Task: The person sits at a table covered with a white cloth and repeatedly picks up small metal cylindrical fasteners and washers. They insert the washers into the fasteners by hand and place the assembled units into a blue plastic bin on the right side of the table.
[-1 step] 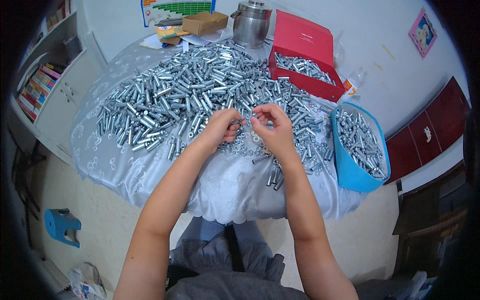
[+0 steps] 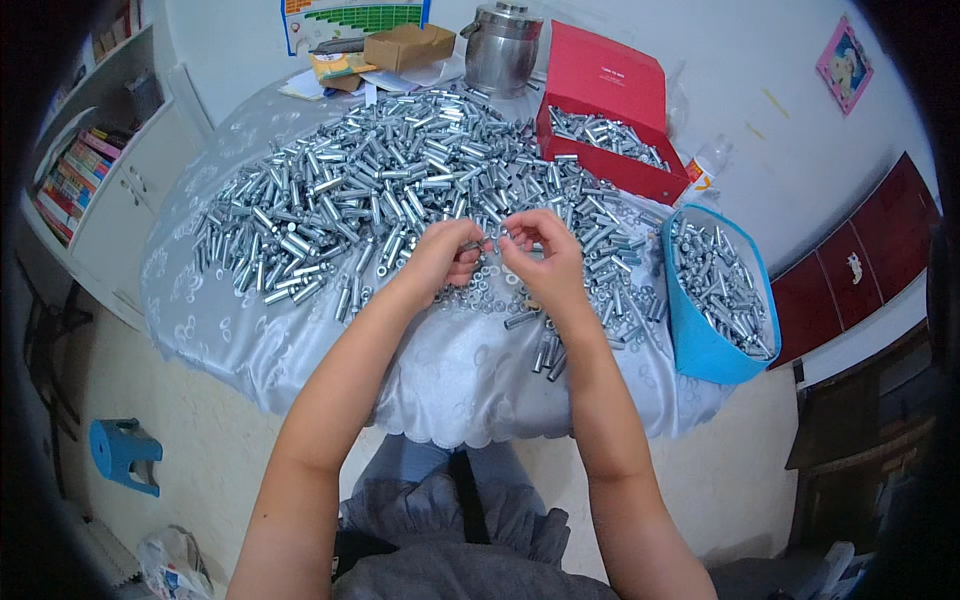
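Observation:
Above the near edge of a big heap of silver metal sleeves and bolts [image 2: 380, 170], my two hands meet fingertip to fingertip. My left hand [image 2: 443, 258] is closed, pinching a small silver bolt-like piece that points toward the other hand. Curled close beside it, my right hand [image 2: 545, 258] has thumb and fingers near the end of that piece; whether they hold a separate small part is too small to tell. Below the hands lie many loose washers and nuts [image 2: 470, 298] on the pale shiny tablecloth [image 2: 440, 370].
A red box [image 2: 612, 165] with its lid up and a blue fabric bin [image 2: 715, 365], both holding metal parts, stand to the right. At the back are a steel pot [image 2: 503, 50] and a small cardboard box [image 2: 408, 48]. A blue stool [image 2: 125, 452] stands on the floor at left.
My right hand has shifted very slightly left, its fingertips a little nearer the left hand. The left hand stays where it was.

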A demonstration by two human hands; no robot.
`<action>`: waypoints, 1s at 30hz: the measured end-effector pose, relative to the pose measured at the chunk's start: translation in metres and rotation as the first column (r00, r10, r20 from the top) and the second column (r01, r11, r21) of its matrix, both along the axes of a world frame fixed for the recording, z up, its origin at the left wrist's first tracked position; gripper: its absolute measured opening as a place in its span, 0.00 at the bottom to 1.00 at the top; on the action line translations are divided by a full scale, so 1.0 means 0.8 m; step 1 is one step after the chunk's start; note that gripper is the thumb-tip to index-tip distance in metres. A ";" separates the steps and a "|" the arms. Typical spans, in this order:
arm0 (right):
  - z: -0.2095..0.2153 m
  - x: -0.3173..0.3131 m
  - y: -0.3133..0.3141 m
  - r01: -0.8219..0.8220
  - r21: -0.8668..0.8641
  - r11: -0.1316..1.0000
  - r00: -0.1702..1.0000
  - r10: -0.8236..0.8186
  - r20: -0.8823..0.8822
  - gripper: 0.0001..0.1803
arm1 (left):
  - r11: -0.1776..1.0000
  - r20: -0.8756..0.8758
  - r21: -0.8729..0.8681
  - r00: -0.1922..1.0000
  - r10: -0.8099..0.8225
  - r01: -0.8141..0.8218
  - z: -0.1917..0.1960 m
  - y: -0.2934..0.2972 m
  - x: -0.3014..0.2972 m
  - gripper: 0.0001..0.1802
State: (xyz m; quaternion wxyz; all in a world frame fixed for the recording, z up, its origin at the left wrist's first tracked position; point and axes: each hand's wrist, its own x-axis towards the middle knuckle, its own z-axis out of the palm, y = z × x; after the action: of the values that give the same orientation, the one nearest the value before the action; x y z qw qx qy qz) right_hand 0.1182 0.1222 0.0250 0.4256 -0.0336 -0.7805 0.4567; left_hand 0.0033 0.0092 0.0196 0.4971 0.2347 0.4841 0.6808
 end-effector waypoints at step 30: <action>0.006 0.007 -0.012 -0.107 0.075 0.991 0.938 0.076 0.339 0.10 | 0.911 -0.593 0.206 0.695 0.407 -0.357 -0.024 0.016 0.003 0.13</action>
State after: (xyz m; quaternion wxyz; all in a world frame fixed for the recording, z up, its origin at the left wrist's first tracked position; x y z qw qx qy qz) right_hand 0.1242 0.1126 0.0302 0.2659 -0.0549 -0.8626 0.4269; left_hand 0.0060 0.0221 0.0007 0.1470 0.3592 0.6329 0.6700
